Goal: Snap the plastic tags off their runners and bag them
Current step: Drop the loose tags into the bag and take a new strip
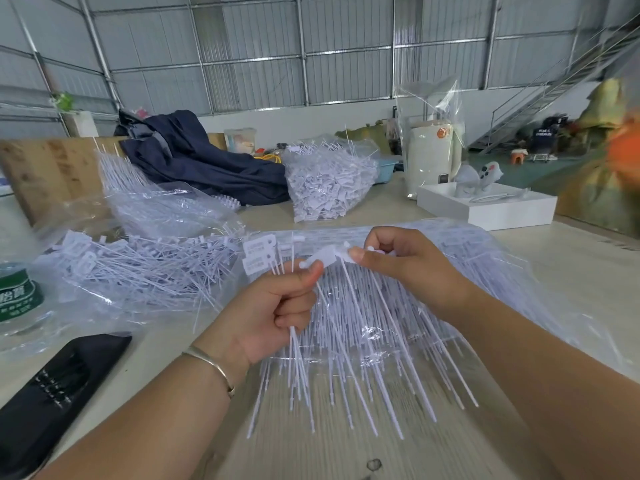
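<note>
- Head view, centre frame: left hand (277,313) is curled round a small bunch of tag stems (298,362), thumb and forefinger also pinching the flat tag head (323,257) from its lower-left side.
- Right hand (398,265) pinches the runner (349,252) just right of that tag head, fingertips nearly touching the left thumb. The two pinches sit either side of the joint.
- Key relation: tag head lies up and right of the left grip, up and left of the right grip. Stems' long axis runs down the frame toward the viewer, fanned slightly; the runner crosses them roughly left-right. Snap likely means bending the head about the runner line.
- Both hands equally near the joint; the left carries the freed bunch.
- Motion blur on the lower stems, so I can't tell exactly how many the left hand holds.
- Under the hands: clear bag (467,258) lying flat with many unsnapped tags fanned toward the viewer.
- Left of frame: open clear bag (145,271) holding loose stems and heads, probably the finished-tag bag.
- Upper centre: bulging full bag (329,181) of tags, standing, well apart from the hands.
- Upper left: another bag (138,188) of tags leaning on a wooden board (52,168).
- Table (588,271) carries all of it.
</note>
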### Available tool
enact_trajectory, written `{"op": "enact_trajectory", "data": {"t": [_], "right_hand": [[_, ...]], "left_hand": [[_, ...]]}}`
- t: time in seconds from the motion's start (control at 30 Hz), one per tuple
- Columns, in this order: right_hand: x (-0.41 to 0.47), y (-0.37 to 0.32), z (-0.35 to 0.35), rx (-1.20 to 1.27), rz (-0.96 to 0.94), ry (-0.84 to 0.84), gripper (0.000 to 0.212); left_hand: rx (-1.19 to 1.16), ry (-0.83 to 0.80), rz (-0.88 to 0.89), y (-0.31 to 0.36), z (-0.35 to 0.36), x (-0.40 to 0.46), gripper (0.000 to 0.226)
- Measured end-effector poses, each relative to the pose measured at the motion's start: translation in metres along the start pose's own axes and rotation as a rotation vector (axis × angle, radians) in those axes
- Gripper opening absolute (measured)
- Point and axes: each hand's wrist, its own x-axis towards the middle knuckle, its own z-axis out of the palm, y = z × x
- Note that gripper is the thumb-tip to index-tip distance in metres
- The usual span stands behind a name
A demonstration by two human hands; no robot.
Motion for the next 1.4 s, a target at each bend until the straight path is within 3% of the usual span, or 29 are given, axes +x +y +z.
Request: {"op": "enact_trajectory", "data": {"t": [0.13,0.23,0.43,0.57,0.67,0.8,0.97,1.13,1.27,1.4], "right_hand": [[-0.003,-0.004,0.011,0.124,0.041,-0.080,0.034],[-0.004,-0.002,0.020,0.183,0.033,-0.110,0.045],[-0.001,0.000,0.011,0.089,-0.006,0.085,0.056],[0.000,0.010,0.005,-0.184,-0.031,0.213,0.043],[-0.001,0.015,0.008,-0.420,-0.009,0.225,0.033],[0.000,0.015,0.010,-0.525,0.026,0.241,0.028],[-0.002,0.014,0.009,-0.533,0.068,0.220,0.025],[0.000,0.012,0.008,-0.435,0.089,0.159,0.025],[0.000,0.006,0.000,-0.174,0.092,0.052,0.019],[0.000,0.003,-0.006,-0.135,0.107,-0.065,0.018]], "left_hand": [[0.000,-0.098,-0.024,-0.007,0.009,0.000,0.031],[-0.018,-0.121,-0.025,-0.008,0.011,-0.001,0.026],[-0.079,0.022,0.007,-0.006,0.007,0.004,0.013],[0.035,0.163,0.005,-0.006,0.004,0.007,0.020],[0.185,0.219,-0.013,-0.008,0.002,0.006,0.011],[0.228,0.265,-0.025,-0.010,0.001,0.007,0.026],[0.279,0.298,-0.014,-0.010,0.000,0.008,0.014],[0.311,0.273,-0.004,-0.009,0.000,0.008,0.025],[0.390,0.164,-0.029,-0.003,0.002,0.004,0.019],[0.441,0.022,-0.146,0.000,0.004,-0.003,0.018]]}}
